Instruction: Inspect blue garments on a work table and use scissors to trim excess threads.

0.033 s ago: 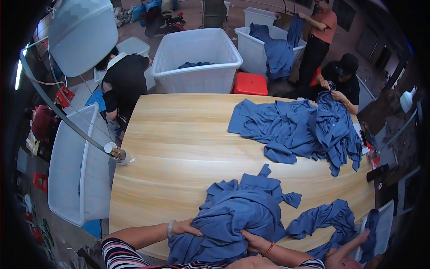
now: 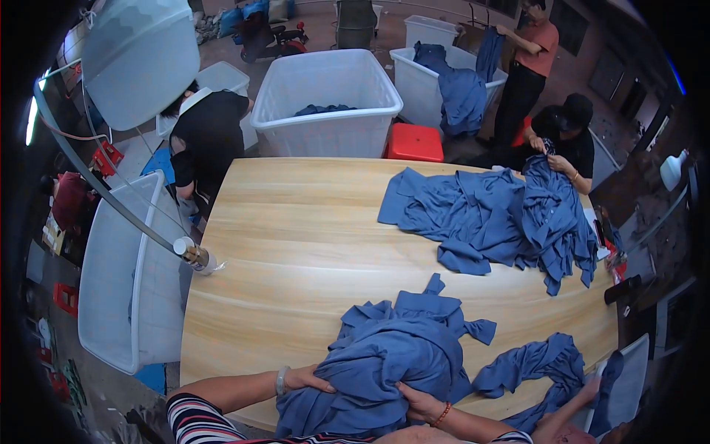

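From where I stand, a crumpled slate-blue cloth garment (image 2: 396,351) sits heaped at the near edge of the pale wood-grain table (image 2: 296,222). The person's left hand (image 2: 305,379) and right hand (image 2: 420,402) grasp its folds from either side, some fingertips hidden, probably to keep the loose bundle gathered near the body. A long, rumpled blue cloth piece (image 2: 536,361) crowds the right; there's more room leftward, before the table's curved-looking left edge.

Both hands (image 2: 309,378) (image 2: 421,404) have fingers hidden beneath the blue cloth (image 2: 392,359).
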Demonstrator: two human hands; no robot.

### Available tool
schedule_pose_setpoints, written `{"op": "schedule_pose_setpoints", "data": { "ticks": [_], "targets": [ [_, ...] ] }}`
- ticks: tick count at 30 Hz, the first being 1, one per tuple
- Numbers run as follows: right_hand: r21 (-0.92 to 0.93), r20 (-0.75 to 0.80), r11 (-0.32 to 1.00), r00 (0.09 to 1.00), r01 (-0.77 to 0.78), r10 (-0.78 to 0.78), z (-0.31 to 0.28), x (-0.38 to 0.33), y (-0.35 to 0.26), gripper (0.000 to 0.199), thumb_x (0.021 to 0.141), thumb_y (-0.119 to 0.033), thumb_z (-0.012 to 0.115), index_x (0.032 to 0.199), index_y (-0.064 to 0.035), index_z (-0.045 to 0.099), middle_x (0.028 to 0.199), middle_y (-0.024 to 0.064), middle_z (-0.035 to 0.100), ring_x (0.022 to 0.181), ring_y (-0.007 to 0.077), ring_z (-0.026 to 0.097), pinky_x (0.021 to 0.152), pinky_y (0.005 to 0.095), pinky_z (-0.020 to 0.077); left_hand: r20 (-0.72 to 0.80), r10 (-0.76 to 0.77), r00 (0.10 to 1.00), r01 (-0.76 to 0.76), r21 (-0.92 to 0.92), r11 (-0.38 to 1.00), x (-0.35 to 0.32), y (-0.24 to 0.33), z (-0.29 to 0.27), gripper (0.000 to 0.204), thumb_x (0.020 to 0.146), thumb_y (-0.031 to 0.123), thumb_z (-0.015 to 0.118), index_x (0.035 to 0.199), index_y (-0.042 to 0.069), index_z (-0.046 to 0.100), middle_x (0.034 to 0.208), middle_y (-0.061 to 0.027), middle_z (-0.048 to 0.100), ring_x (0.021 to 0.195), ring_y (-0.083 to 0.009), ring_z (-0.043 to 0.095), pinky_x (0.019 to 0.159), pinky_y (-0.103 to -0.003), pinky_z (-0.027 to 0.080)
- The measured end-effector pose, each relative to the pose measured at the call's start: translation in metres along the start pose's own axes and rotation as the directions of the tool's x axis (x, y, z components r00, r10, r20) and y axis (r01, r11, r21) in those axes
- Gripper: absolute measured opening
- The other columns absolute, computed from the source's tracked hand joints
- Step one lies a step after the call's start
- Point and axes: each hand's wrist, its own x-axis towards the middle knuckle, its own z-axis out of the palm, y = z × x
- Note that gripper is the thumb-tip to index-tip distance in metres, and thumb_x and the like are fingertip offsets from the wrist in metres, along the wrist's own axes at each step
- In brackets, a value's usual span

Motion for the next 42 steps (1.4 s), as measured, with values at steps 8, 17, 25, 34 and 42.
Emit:
{"op": "schedule_pose_setpoints", "data": {
  "ticks": [8,17,25,34,42],
  "targets": [
    [-0.2,-0.179,0.95,0.945,0.238,-0.274,0.061,0.033,-0.101,0.052,0.1,-0.035,0.051,0.142,-0.0058,0.043,0.14,0.0079,0.051,0.126,0.0233,0.051,0.11,0.0409,0.038,-0.08,0.266,0.961,-0.259,0.085,0.962,-0.006,0.1,-0.013,0.066,0.086,0.016,0.069,0.143,-0.002,0.039,0.135,-0.0122,0.054,0.124,-0.0218,0.051,0.108,-0.036,0.038],
    [-0.322,0.378,-0.048,0.082,0.946,-0.922,0.346,0.008,-0.46,0.03,0.097,-0.033,0.058,0.109,-0.0062,0.064,0.101,0.0019,0.065,0.087,0.0133,0.059,0.084,0.0287,0.0467,-0.441,0.829,-0.343,-0.796,0.605,-0.007,-0.013,0.531,0.009,0.089,0.081,0.042,0.071,0.149,0.011,0.024,0.141,-0.0193,0.046,0.13,-0.0371,0.043,0.109,-0.04,0.035],
    [-0.797,0.596,-0.584,-0.041,-0.151,-0.802,0.047,-0.019,-0.398,0.065,0.084,-0.039,0.07,0.134,-0.001,0.052,0.13,0.0223,0.057,0.12,0.036,0.053,0.104,0.0395,0.0402,-0.159,0.898,0.41,-0.282,0.914,0.291,0.137,0.309,-0.082,0.076,0.086,0.033,0.072,0.145,0.001,0.036,0.142,-0.0238,0.045,0.133,-0.0329,0.043,0.109,-0.04,0.035],
    [-0.823,0.068,-0.114,0.102,-0.557,-0.992,-0.252,-0.116,-0.396,0.077,0.081,-0.043,0.072,0.143,-0.0079,0.042,0.148,0.0229,0.037,0.137,0.0397,0.033,0.113,0.0457,0.0304,0.026,0.741,0.672,-0.085,0.995,0.043,0.338,0.244,-0.034,0.087,0.077,0.044,0.077,0.143,0.002,0.039,0.142,-0.0224,0.044,0.135,-0.0384,0.037,0.112,-0.045,0.03],
    [-0.862,0.153,-0.088,-0.09,-0.499,-0.984,-0.347,-0.158,-0.537,0.078,0.083,-0.05,0.067,0.144,-0.0093,0.04,0.146,0.0198,0.041,0.134,0.0363,0.04,0.112,0.0415,0.0331,-0.055,0.7,0.712,0.243,0.955,-0.172,0.561,0.253,0.062,0.115,0.058,0.066,0.08,0.149,0.012,0.034,0.155,-0.0168,0.027,0.146,-0.038,0.016,0.113,-0.062,0.016]
  ]
}}
